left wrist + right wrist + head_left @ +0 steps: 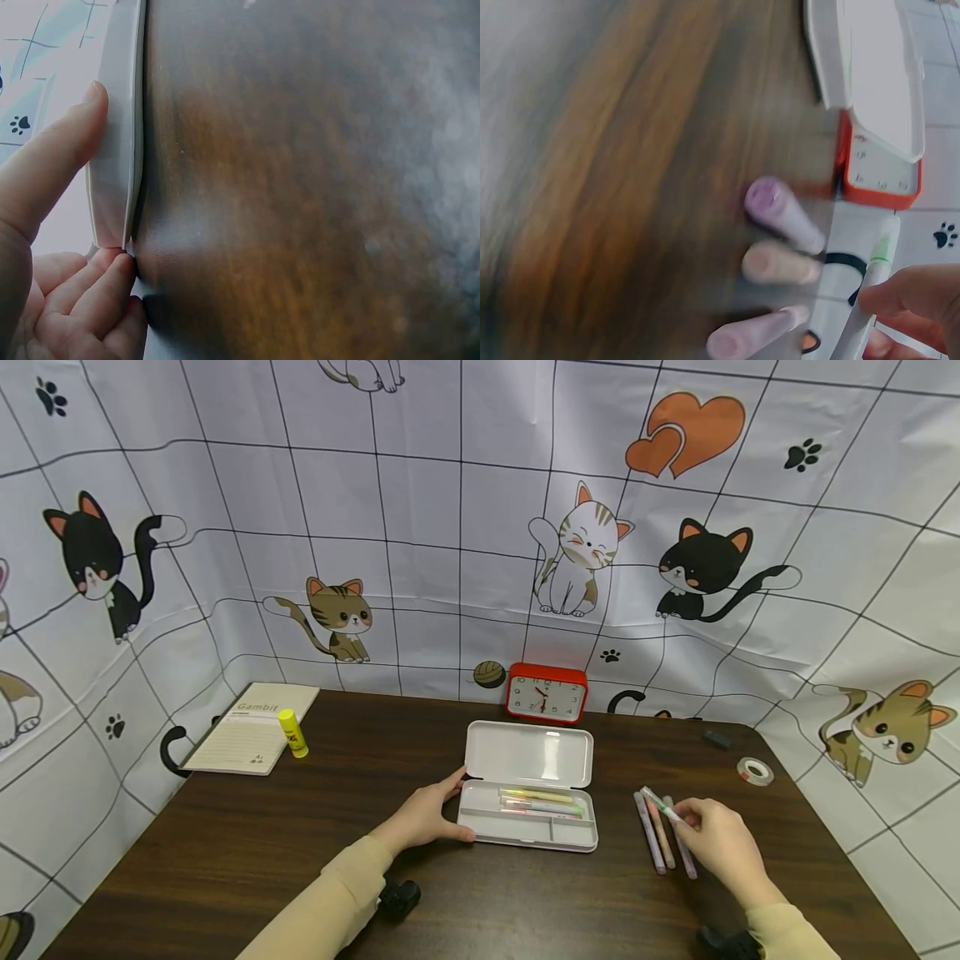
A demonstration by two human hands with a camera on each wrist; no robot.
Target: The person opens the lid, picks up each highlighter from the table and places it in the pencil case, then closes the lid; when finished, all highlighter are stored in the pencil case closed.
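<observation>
A white pencil case (502,835) lies with its lid raised, and several pens (540,807) with yellow and green parts sit in its larger compartment. My left hand (423,814) holds the case at its left end, thumb (79,139) on the near side and fingers around the far corner. Off to the right, my right hand (718,842) pinches a white marker with a green band (876,262) between thumb and fingers, tilted above the table. Beneath it lie two light purple markers (649,833) and a peach marker (662,837), side by side.
Behind the case stands a red clock (547,693). At the back left are a notebook (251,727) and a yellow glue stick (293,733). A roll of tape (754,772) and a small dark block (716,740) lie at the back right of the brown table (525,910).
</observation>
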